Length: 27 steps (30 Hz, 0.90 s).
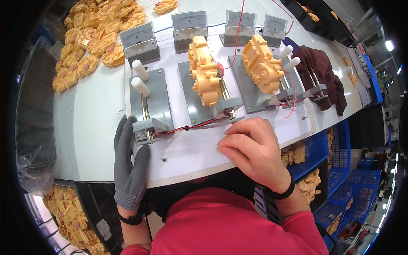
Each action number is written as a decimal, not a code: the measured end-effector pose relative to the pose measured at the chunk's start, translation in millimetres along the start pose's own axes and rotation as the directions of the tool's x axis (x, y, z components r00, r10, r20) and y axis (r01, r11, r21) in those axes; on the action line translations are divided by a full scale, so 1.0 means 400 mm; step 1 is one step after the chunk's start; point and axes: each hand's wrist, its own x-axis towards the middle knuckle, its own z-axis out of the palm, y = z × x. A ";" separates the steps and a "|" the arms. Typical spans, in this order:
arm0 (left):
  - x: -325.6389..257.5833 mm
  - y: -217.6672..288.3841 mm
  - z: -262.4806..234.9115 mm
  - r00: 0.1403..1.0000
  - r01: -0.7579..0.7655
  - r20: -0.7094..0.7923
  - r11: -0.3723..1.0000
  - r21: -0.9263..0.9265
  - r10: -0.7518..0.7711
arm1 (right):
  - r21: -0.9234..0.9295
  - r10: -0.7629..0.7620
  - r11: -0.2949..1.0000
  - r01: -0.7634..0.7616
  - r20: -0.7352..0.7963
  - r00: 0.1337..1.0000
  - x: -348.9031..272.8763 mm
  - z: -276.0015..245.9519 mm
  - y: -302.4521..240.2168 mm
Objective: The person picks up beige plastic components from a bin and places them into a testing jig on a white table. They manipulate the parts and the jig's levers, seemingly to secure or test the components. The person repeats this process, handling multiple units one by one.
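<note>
My left hand point(128, 160), in a grey glove, lies flat at the near edge of the white board point(191, 148), its fingertips beside the left grey clamp fixture point(148, 106), which stands without a part. My bare right hand point(255, 146) rests on the board with fingers curled, nothing visibly held, just below the middle fixture. A yellow plastic gearbox point(205, 70) sits in the middle fixture and a second yellow gearbox point(262, 63) in the right one. Red and black wires point(191, 126) run between the fixtures.
Several analog meters point(189, 23) stand in a row behind the fixtures. A heap of yellow gearboxes point(93, 38) lies at the far left. A dark glove point(323, 72) lies at the right. Blue crates point(340, 187) with yellow parts sit below right.
</note>
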 end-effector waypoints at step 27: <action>0.075 0.269 -0.154 0.907 -0.420 0.172 0.810 0.409 0.384 | 0.511 0.282 0.840 -0.182 -0.124 0.951 0.003 -0.015 -0.011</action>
